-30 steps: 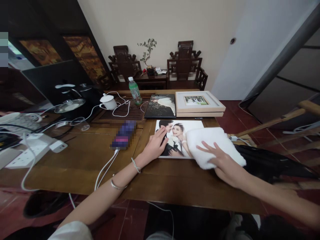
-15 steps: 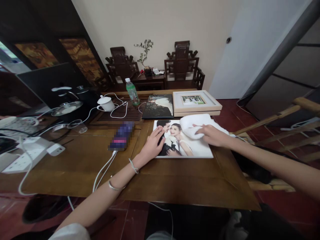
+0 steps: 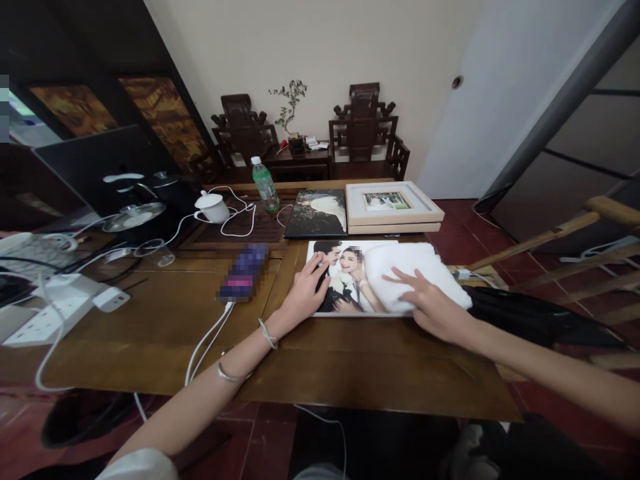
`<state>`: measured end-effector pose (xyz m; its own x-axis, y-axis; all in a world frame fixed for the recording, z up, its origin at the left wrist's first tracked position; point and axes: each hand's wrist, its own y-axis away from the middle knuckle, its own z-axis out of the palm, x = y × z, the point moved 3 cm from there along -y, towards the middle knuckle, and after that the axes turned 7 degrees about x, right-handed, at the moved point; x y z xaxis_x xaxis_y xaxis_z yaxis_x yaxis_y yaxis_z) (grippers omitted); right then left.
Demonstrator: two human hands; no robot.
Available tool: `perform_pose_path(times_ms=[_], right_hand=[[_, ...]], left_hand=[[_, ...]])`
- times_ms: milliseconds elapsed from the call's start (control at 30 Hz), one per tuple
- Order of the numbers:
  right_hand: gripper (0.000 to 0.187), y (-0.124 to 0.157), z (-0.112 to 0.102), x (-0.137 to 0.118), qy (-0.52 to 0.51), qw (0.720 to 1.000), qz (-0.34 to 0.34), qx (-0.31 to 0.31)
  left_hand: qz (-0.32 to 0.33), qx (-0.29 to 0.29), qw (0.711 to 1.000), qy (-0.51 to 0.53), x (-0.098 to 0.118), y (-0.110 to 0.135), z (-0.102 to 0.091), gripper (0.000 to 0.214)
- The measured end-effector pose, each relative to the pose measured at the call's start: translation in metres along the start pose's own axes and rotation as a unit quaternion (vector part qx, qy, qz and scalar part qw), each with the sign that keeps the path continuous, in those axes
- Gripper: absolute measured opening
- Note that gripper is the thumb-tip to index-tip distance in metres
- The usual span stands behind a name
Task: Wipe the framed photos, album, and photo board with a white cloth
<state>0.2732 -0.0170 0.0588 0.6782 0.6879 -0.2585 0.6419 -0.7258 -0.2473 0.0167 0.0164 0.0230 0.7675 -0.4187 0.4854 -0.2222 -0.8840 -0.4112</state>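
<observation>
A large wedding photo print (image 3: 345,280) lies flat on the wooden table (image 3: 165,333) in front of me. My left hand (image 3: 303,293) rests flat on its left edge with fingers stretched out. My right hand (image 3: 430,303) presses a folded white towel (image 3: 415,273) onto the right half of the print, fingers spread on top of the cloth. The towel hides the print's right side.
A darker photo print (image 3: 317,212) and a stacked framed picture (image 3: 393,205) lie behind. A phone (image 3: 244,272) on a white cable, a green bottle (image 3: 264,185), a white cup (image 3: 213,207), a power strip (image 3: 50,308) and pots stand to the left. Wooden chairs (image 3: 367,130) line the wall.
My right hand has moved the towel over the print: from the near right edge up toward the far side, then back down to the right half. My left hand stays put.
</observation>
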Motion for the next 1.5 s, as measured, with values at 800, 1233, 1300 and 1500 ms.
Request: perform_pose_path(times_ms=[800, 1233, 1300, 1500], right_hand=[[0.057, -0.075, -0.006, 0.057, 0.012, 0.999, -0.024, -0.035], [0.045, 0.040, 0.005, -0.031, -0.003, 1.000, -0.029, -0.005], [0.044, 0.047, 0.003, -0.041, -0.005, 0.999, -0.039, -0.028], [0.052, 0.024, -0.007, -0.028, 0.001, 0.996, -0.051, -0.072]], left_hand=[[0.008, 0.003, 1.000, 0.007, -0.005, 0.000, 0.002, 0.040], [0.006, -0.015, 1.000, -0.007, -0.006, 0.000, 0.004, 0.041], [0.008, -0.014, 1.000, -0.010, -0.006, -0.001, 0.004, 0.042], [0.012, -0.008, 1.000, -0.012, -0.006, -0.001, 0.005, 0.042]])
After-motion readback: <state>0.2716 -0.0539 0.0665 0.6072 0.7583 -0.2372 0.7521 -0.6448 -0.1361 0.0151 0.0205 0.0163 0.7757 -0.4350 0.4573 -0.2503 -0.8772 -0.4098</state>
